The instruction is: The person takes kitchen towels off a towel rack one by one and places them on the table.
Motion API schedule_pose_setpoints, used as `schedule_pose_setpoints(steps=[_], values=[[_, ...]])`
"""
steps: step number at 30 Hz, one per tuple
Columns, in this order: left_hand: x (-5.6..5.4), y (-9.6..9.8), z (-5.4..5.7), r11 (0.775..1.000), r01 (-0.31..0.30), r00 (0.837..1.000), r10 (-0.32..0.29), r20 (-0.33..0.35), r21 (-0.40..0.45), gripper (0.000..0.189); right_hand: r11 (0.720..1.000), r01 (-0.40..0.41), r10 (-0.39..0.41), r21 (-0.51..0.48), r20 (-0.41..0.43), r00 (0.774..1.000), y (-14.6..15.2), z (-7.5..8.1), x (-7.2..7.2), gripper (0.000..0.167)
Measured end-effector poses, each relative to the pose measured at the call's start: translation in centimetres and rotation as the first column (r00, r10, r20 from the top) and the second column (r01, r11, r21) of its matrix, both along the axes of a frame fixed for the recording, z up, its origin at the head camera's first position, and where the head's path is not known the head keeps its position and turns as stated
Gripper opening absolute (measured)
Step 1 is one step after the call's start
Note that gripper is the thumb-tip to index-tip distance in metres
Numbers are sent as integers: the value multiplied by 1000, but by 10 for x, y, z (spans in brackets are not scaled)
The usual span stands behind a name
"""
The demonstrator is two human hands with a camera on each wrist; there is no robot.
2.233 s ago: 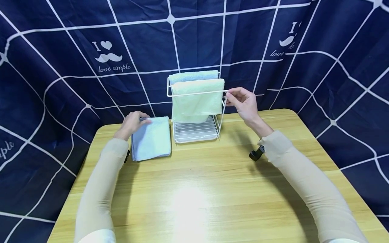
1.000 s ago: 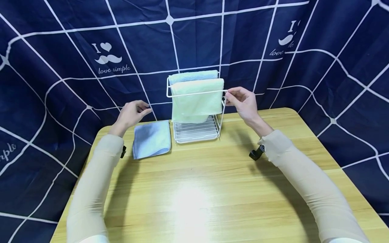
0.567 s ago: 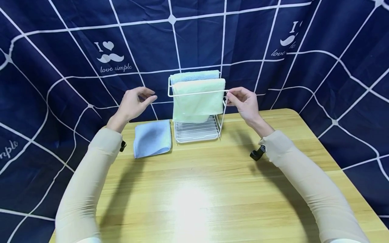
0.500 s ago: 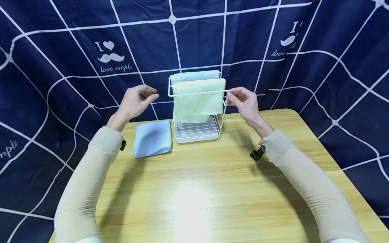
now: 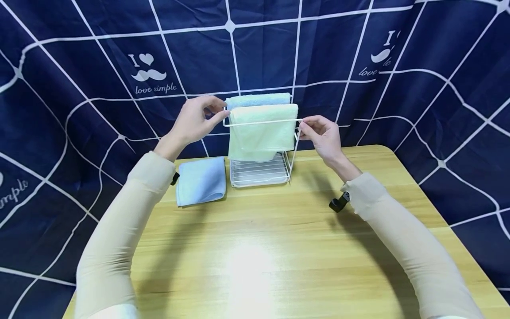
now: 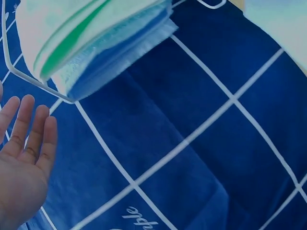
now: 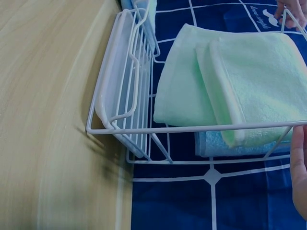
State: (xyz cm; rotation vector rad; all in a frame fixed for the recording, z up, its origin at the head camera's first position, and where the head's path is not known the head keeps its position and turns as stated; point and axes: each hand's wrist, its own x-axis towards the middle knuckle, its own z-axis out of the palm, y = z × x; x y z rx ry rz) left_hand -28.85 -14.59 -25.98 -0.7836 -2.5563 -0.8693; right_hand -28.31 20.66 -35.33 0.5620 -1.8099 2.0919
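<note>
A white wire towel rack (image 5: 260,180) with a tray base stands at the table's back edge. Over its bars hang a pale green towel (image 5: 260,135) in front and a light blue towel (image 5: 259,100) behind. My right hand (image 5: 326,138) pinches the rack's upper right front corner with thumb and finger. At the opposite end, my left hand (image 5: 196,119) has its fingertips right by the upper left corner. In the left wrist view that hand (image 6: 26,172) shows loosely extended fingers beside the wire, holding nothing. Below it lies a folded blue towel (image 5: 201,179) on the table.
The wooden table (image 5: 303,248) extends in front of the rack. Dark blue curtain cloth (image 5: 263,53) with white lines hangs close behind and on both sides. A black strap piece (image 5: 339,202) sits at the right wrist.
My left hand let go of the folded blue towel, which stays on the table, then rose and moved right to the rack's upper left corner. The right hand kept its pinch on the rack.
</note>
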Motion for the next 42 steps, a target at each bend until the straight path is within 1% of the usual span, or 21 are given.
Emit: schedule_pose_setpoints(steps=[1,3,6,9,14,17,21,24,27,32,35,37,39,42], values=[[-1,3,1,1000,5,1000,-5,-1,-6,34,1000,0,0,-4,3,1000,0,0,0,18],[-3,10,3,1000,13,1000,-13,-2,-18,34,1000,3,-3,-2,0,1000,0,0,1,18],[-7,20,7,999,20,1000,-20,1,-42,34,1000,3,-3,1,-3,1000,1,0,0,8],[-11,28,10,998,28,1000,-27,9,-58,34,1000,4,-4,4,-1,1000,1,0,0,7],[-20,39,11,997,42,997,-38,60,-65,35,1000,3,-3,9,6,1000,0,1,2,13],[-24,45,10,996,43,996,-36,85,-79,36,1000,1,-1,6,5,1000,0,1,2,6],[-28,52,8,994,46,994,-35,106,-102,36,1000,-3,3,4,5,1000,-1,2,3,19],[-30,56,7,992,40,992,-25,125,-122,37,1000,-2,2,4,5,1000,-1,2,4,25],[-31,58,6,990,32,991,-14,131,-137,35,1000,-4,4,0,5,1000,-1,2,3,24],[-33,59,5,989,31,990,-11,138,-145,32,1000,-6,6,-7,3,1000,-1,1,2,7],[-34,59,6,986,33,988,-8,156,-161,32,1000,-10,10,-14,3,1000,-1,1,2,19],[-34,60,6,984,33,986,-3,168,-174,33,1000,-10,10,-14,3,1000,-1,0,2,24],[-34,60,7,982,33,985,0,175,-185,33,1000,-10,10,-10,2,1000,-1,0,2,24],[-33,61,6,981,31,986,1,167,-192,32,1000,-12,12,-10,4,1000,-1,0,2,21]])
